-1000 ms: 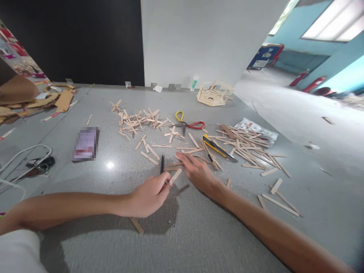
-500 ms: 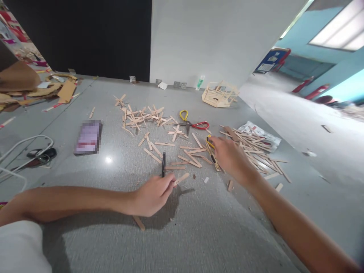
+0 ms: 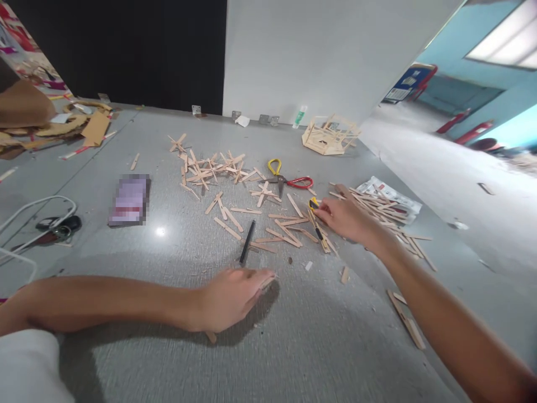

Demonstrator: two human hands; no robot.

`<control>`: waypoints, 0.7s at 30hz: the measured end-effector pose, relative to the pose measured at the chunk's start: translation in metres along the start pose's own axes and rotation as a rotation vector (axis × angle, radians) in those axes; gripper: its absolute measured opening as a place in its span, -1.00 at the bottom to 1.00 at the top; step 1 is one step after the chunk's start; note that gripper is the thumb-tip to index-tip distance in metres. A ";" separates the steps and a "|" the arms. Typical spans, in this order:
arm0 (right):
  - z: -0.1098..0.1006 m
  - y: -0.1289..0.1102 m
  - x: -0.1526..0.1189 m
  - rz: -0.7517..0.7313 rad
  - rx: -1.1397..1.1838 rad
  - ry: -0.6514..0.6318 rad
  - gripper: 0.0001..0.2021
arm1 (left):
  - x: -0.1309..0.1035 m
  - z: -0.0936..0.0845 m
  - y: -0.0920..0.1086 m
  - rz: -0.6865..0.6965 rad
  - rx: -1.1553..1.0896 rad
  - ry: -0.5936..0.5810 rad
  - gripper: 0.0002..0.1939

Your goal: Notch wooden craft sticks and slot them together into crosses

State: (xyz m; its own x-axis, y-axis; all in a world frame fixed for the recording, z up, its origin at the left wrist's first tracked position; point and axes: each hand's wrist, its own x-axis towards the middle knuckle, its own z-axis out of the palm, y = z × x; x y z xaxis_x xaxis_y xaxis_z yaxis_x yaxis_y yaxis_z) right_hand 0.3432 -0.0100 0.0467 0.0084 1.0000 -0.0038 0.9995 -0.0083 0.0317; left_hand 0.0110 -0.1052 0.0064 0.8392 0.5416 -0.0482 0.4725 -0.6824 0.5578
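Observation:
My left hand (image 3: 235,296) is low over the table, its fingers closed on a wooden craft stick (image 3: 268,281), mostly covered by them. Just beyond the knuckles lies a black pen (image 3: 248,240), slanted on the table. Another craft stick (image 3: 211,337) pokes out from under the left palm. My right hand (image 3: 342,218) has its fingers curled together against the yellow and black utility knife (image 3: 319,229), which lies among loose sticks. Scissors (image 3: 282,180) with one yellow and one red handle rest spread just beyond.
A pile of craft sticks (image 3: 218,168) is at the middle back, more sticks (image 3: 377,207) lie by a plastic packet (image 3: 394,193). A hexagonal stick frame (image 3: 325,143) stands near the grey panel (image 3: 293,61). A phone-like object (image 3: 130,198), cable (image 3: 37,204) and keys (image 3: 62,229) are left.
My left hand has turned lower over its craft stick, and the pen now slants right. My right hand has shifted slightly right and back along the utility knife. The view has moved a little.

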 end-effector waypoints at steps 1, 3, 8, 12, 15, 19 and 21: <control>0.004 -0.001 -0.006 -0.010 0.002 -0.012 -0.82 | 0.000 0.000 -0.001 0.000 0.025 -0.011 -0.63; 0.010 -0.002 -0.017 -0.019 0.003 -0.017 -0.81 | 0.001 0.000 -0.002 0.010 0.095 -0.048 -0.61; 0.026 -0.008 -0.036 -0.010 0.064 -0.001 -0.83 | 0.005 -0.006 0.000 -0.017 0.197 -0.094 -0.69; 0.037 -0.010 -0.038 0.016 0.144 0.040 -0.92 | 0.008 -0.020 0.001 -0.019 0.181 -0.104 -0.75; 0.036 -0.010 -0.044 0.031 0.223 0.082 -0.93 | 0.011 -0.035 -0.001 0.024 0.145 -0.120 -0.76; 0.019 -0.012 -0.057 0.064 0.603 0.212 -0.74 | 0.016 -0.049 -0.007 0.152 0.142 -0.093 -0.83; 0.009 -0.012 -0.063 0.092 0.814 0.290 -0.72 | 0.017 -0.050 -0.011 0.200 0.131 -0.106 -0.81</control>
State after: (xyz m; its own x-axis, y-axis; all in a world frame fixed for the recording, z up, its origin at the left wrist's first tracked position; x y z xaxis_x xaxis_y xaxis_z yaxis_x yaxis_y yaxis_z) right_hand 0.3308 -0.0726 0.0376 0.1926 0.9558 0.2223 0.7077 0.0216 -0.7061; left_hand 0.0069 -0.0636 0.0402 0.9397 0.3398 -0.0385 0.3195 -0.8321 0.4534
